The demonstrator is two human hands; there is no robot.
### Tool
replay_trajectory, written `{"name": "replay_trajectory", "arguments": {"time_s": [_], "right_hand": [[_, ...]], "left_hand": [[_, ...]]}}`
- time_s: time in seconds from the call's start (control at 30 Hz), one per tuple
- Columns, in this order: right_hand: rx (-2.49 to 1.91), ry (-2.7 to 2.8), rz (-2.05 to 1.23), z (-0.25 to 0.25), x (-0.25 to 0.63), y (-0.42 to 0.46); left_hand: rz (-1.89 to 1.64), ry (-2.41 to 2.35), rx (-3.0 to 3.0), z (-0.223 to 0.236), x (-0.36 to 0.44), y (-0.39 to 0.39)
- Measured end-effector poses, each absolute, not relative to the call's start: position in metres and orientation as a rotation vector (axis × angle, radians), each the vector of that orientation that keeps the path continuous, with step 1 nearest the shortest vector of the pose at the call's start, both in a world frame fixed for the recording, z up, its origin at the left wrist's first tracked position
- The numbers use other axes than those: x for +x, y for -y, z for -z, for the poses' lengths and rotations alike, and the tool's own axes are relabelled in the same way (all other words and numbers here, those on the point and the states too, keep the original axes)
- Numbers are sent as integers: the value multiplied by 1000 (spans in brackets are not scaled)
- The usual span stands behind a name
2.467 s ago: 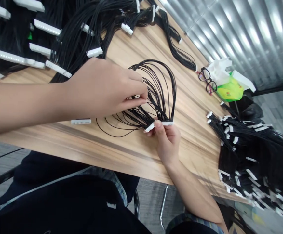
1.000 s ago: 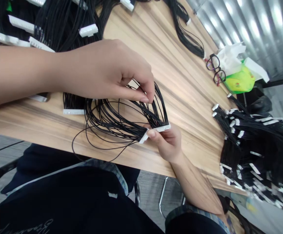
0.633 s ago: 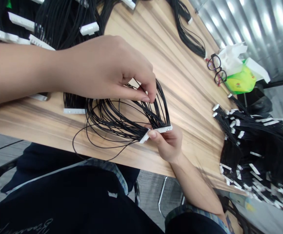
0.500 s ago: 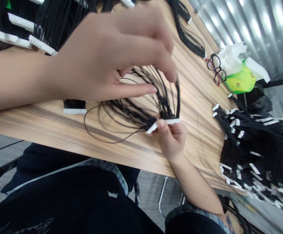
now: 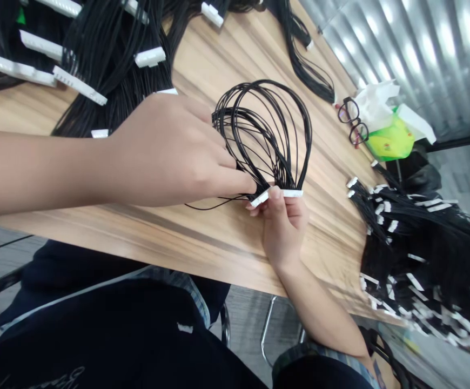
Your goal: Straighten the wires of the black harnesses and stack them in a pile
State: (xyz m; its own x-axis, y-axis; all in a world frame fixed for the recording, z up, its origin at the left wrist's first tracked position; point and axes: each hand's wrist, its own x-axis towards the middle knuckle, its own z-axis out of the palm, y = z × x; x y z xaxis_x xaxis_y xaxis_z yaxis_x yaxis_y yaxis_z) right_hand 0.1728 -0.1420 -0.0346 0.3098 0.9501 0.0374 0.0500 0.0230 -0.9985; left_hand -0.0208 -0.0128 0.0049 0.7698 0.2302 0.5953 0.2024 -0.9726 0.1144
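Two white connectors, one at the left [image 5: 260, 198] and one at the right [image 5: 293, 193], sit end to end in my right hand [image 5: 283, 224], thumb pressed over them. Thin black wires [image 5: 275, 89] rise from the connectors and bend round in a wide loop over the table. Across the left side of that loop lies my left hand [image 5: 178, 154], back upward, its fingers curled round the wires close to the left connector. Its thumb and fingertips are mostly hidden. One loose wire [image 5: 214, 205] sticks out below this hand.
Bundled black wires with white connectors [image 5: 149, 56] lie at the upper left of the wooden table [image 5: 202, 237]. A large heap of similar harnesses [image 5: 429, 243] is at the right. Eyeglasses [image 5: 352, 119] and a green-and-white tissue pack [image 5: 393, 138] rest near the far edge.
My left hand, raised with thumb and fingers apart, has come down and closed on the wires. The wires now form a rounder loop. My right hand keeps its hold on the connectors.
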Motion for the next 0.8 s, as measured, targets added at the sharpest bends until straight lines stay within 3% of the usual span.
{"name": "replay_trajectory", "arguments": {"time_s": [0.1,0.37,0.8], "right_hand": [[-1319,1000,-931,35,172,141],[-1355,1022,-907,32,168,139],[-1384,1016,-877,37,176,140]], "left_hand": [[-871,-128,3142,-8,-18,10],[-392,-401,3048,-4,-14,16],[-1114,24,3189,-3,-16,14]]}}
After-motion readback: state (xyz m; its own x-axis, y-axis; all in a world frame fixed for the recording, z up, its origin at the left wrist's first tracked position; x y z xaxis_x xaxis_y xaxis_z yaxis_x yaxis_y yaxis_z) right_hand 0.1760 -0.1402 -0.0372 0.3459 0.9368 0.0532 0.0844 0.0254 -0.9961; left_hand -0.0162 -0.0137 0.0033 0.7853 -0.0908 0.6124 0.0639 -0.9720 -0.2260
